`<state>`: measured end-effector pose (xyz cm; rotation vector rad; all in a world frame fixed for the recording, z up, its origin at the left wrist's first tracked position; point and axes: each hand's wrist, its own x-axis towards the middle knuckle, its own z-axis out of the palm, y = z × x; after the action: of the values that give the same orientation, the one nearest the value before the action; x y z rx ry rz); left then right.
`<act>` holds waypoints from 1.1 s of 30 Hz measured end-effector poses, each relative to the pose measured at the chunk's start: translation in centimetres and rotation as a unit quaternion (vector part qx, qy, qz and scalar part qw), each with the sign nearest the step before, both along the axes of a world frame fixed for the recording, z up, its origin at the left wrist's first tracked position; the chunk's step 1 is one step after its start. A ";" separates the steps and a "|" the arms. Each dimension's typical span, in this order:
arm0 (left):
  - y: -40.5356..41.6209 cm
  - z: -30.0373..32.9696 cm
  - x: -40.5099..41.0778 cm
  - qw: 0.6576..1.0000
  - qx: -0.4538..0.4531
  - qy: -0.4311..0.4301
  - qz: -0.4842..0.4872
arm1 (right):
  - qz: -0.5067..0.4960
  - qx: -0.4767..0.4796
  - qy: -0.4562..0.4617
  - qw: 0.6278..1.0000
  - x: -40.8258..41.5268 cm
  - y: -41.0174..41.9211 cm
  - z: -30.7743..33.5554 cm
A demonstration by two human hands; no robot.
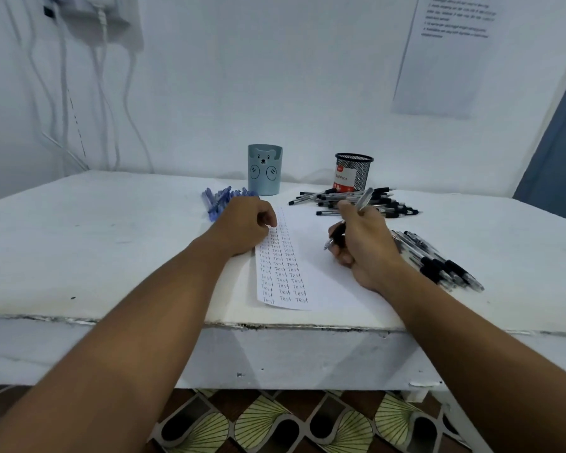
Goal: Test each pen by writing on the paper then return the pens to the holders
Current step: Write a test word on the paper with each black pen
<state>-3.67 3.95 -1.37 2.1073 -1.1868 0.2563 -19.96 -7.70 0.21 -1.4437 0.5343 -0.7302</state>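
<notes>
A white sheet of paper [311, 253] lies on the table, its left part filled with columns of the handwritten word "Test". My left hand [242, 225] rests on the paper's left edge with its fingers curled, holding nothing. My right hand [363, 243] grips a clear black-tipped pen [363, 199] over the blank right part of the paper, tip pointing down at the sheet. A light blue bear holder [264, 170] and a black mesh holder [353, 173] stand at the back. Blue pens [219, 199] lie left of the bear holder.
Black pens lie in a pile [356, 201] in front of the mesh holder, and a second pile of black pens [438, 259] lies right of my right hand. The white table's [111, 256] front edge is near me. Cables [105, 93] hang on the wall at left.
</notes>
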 end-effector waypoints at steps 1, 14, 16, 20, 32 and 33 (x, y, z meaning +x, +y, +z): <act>0.0 0.0 0.0 1.000 0.003 -0.003 -0.001 | -0.006 -0.006 0.007 1.000 0.1 -0.1 -0.2; 0.2 0.3 -0.7 1.000 -0.004 -0.005 -0.011 | -0.002 0.021 -0.003 1.000 -0.3 -0.3 -0.2; 0.2 0.2 -0.6 1.000 -0.007 -0.006 -0.010 | -0.016 -0.018 0.013 1.000 -0.3 -1.0 0.3; 0.2 0.1 -0.5 1.000 -0.002 -0.006 -0.009 | -0.061 -0.236 0.155 0.957 -1.2 -5.2 3.0; 0.2 0.2 -0.6 1.000 -0.002 0.002 -0.014 | 0.033 -0.458 0.600 0.655 -5.1 -10.3 6.4; 0.2 0.2 -0.6 1.000 -0.001 0.002 -0.013 | 0.036 -0.454 0.601 0.657 -5.1 -10.3 6.3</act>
<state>-4.28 4.18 -1.21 2.0880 -1.2105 0.2424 -25.10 -18.01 6.53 -2.8665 1.1905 0.2742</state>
